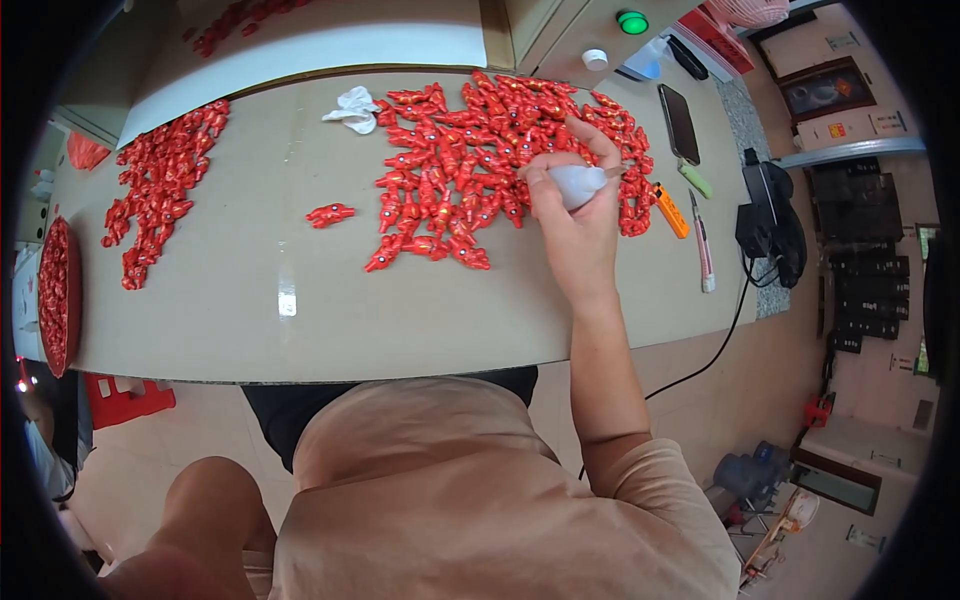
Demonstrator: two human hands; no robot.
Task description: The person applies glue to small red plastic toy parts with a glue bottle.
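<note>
My right hand (580,225) is over the right part of the table, its fingers closed round a small whitish squeeze bottle (577,184). The bottle's narrow tip points to the right. Below and around this hand lies a dense spread of small red glossy figures (440,180) with dark and yellow marks. One red figure (330,215) lies apart, left of the spread. My left hand does not show anywhere.
More red figures (165,190) lie at the left, beside a filled red basin (58,295). A crumpled white tissue (354,110) lies at the back. To the right are a phone (679,124), a green lighter (695,180), an orange cutter (670,211) and a slim craft knife (703,245).
</note>
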